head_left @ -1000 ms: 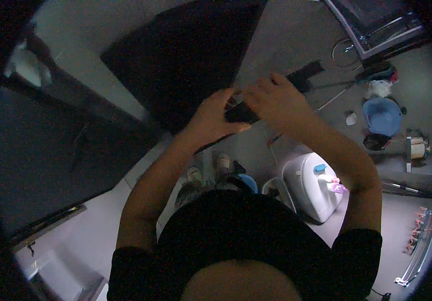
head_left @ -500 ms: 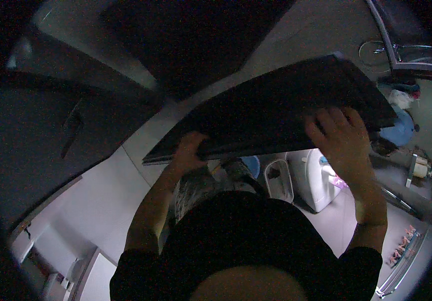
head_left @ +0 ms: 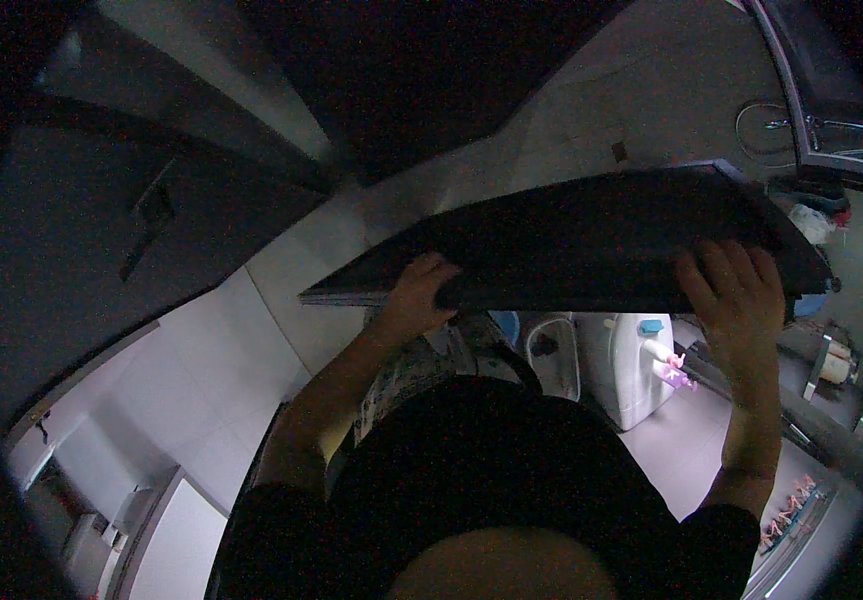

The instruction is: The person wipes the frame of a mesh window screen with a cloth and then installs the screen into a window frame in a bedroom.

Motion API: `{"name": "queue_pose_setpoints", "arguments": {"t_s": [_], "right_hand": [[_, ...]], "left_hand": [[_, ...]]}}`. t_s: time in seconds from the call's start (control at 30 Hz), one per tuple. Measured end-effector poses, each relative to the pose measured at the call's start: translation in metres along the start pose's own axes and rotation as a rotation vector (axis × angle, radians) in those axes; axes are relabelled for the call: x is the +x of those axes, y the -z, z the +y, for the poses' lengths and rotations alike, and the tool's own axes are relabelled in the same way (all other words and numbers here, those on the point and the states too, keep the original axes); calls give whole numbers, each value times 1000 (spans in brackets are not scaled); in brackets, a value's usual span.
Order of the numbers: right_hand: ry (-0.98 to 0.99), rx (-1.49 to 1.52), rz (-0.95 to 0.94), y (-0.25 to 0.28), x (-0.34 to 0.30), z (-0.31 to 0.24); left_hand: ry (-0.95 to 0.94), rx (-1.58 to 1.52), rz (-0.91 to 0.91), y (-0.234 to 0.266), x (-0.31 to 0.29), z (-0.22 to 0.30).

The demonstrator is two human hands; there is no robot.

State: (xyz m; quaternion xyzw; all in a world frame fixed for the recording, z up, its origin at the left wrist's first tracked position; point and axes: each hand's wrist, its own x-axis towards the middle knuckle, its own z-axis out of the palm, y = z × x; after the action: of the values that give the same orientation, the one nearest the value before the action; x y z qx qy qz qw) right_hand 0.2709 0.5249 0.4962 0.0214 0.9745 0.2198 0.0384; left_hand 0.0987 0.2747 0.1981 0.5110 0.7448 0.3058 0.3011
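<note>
In front of my body I hold a large, flat black panel [head_left: 571, 240], wide and with a thin pale rim at its far right corner. My left hand [head_left: 419, 298] is closed over its near edge, left of the middle. My right hand [head_left: 736, 292] grips the same edge close to the right end, fingers bent over the top face. The dim light hides what the panel is exactly, and the undersides of both hands' grips do not show.
To the left stands a dark door [head_left: 71, 270] with a handle [head_left: 151, 212]. Below the panel are a white toilet [head_left: 631, 370] and a pale bin [head_left: 551, 360]. A shower hose [head_left: 741, 130] hangs at the far right, near a glass frame [head_left: 791, 90]. A rack with pink clips [head_left: 789, 512] is lower right.
The panel has shifted right, and its far edge has come nearer to me, so it looks narrower. Both hands have moved right with it, still holding its near edge.
</note>
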Motion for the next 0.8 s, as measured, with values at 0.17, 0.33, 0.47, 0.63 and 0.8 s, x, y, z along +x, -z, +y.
{"name": "queue_pose_setpoints", "arguments": {"t_s": [0.17,0.33,0.47,0.63,0.8], "right_hand": [[-36,-18,-31,-1,-13,2],[-62,0,-54,-5,-21,4],[-94,11,-98,-10,-26,3],[-100,28,23,-10,-22,1],[-141,19,5,-14,-21,0]], "left_hand": [[-42,-37,-37,-2,10,5],[-81,-21,-17,-12,16,2],[-66,-25,-56,-17,22,-2],[-76,-53,-59,-14,27,-2],[-133,-7,-76,-2,33,0]]}}
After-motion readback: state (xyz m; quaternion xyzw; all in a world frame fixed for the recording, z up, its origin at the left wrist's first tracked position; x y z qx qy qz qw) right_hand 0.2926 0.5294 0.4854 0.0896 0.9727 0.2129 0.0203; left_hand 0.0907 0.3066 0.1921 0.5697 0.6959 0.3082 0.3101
